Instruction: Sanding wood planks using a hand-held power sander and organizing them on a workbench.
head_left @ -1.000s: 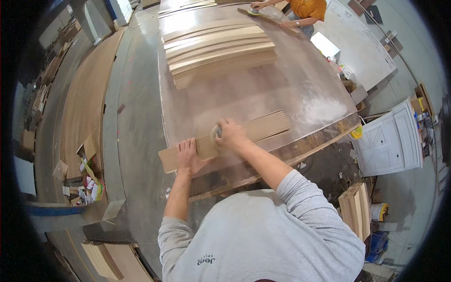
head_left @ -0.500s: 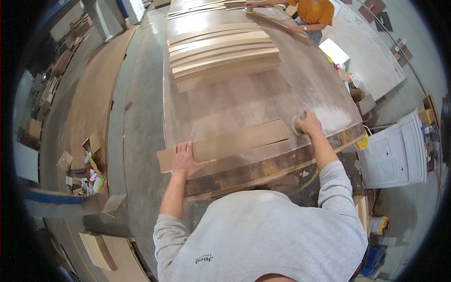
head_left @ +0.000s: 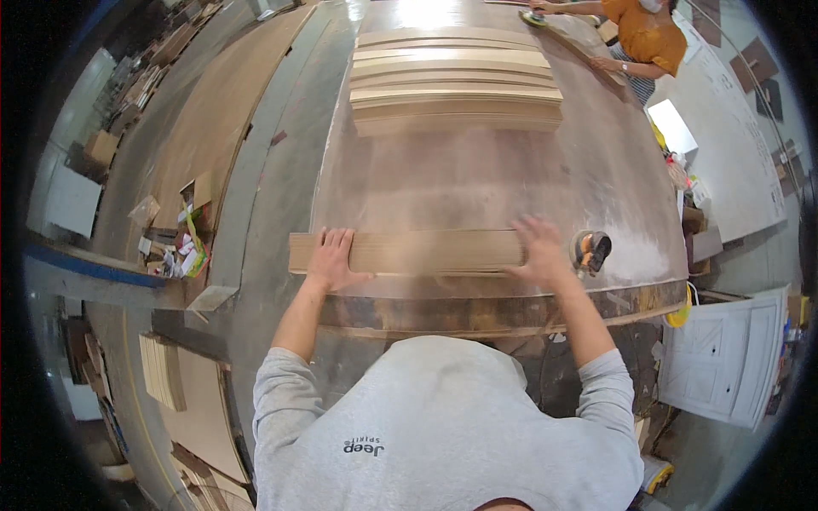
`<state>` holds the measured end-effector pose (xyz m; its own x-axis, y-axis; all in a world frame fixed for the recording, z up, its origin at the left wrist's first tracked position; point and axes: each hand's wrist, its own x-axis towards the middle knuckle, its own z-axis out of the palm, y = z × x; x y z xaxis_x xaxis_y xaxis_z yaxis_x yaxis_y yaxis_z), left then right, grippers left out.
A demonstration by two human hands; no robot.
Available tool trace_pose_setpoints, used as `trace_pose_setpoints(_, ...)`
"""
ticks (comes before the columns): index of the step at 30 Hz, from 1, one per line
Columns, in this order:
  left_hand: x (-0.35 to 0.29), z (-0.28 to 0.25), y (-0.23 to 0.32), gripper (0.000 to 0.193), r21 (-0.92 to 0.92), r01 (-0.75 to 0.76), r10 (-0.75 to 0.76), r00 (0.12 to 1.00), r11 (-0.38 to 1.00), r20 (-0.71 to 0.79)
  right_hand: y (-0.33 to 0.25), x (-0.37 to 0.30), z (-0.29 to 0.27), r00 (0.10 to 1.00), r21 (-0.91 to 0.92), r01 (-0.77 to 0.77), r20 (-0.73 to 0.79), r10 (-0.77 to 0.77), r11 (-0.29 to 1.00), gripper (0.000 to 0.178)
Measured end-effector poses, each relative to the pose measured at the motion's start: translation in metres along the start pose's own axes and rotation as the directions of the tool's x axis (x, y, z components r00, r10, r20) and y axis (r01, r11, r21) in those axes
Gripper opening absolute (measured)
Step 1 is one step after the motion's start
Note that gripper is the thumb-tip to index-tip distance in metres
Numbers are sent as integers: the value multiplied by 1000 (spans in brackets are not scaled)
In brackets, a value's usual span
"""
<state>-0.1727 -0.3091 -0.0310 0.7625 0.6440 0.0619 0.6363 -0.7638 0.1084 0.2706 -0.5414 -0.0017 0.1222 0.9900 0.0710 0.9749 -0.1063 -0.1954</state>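
Note:
A row of narrow wooden strips [head_left: 430,254], laid edge to edge, lies across the near side of the large worktable [head_left: 452,183]. My left hand [head_left: 333,264] rests on the left part of the strips, fingers spread and thumb out. At their right end is my right hand [head_left: 542,253], slightly blurred, with its fingers apart and touching the ends or just beside them. A hand-held orbital sander [head_left: 591,252] with a dark and orange body stands on the tabletop just right of my right hand, held by nobody.
A larger stack of wooden strips [head_left: 456,85] lies farther back on the table. Beyond it, at the far right, a co-worker in an orange top [head_left: 646,38] works on a long board [head_left: 579,53]. Pale dust [head_left: 635,247] covers the table's right corner. White cabinet doors [head_left: 724,353] stand at right.
My right hand has let go of the sander and moved left to the strips' right end. The strips now lie straighter across the table. My view has shifted.

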Motion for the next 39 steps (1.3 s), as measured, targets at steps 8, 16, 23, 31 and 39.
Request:
trace_pose_setpoints(8,-1,-20,10,119,44,128,-135,966,991,220,-32,35,41,964,112,142,209,-163,983,114)
trace_pose_setpoints(16,60,41,172,107,-77,-51,55,997,996,47,-35,33,35,973,146,181,114,-198,973,108)
trace_pose_setpoints(23,79,50,201,109,-194,-128,113,990,973,-87,-29,35,33,962,129,183,181,-205,975,108)
trace_pose_setpoints(31,81,55,206,109,-157,-104,99,994,982,-40,64,4,-28,925,42,-320,-203,322,946,67)
trace_pose_setpoints(39,86,63,209,111,-171,-126,113,990,977,-85,147,-27,-16,634,51,-772,10,773,633,78)
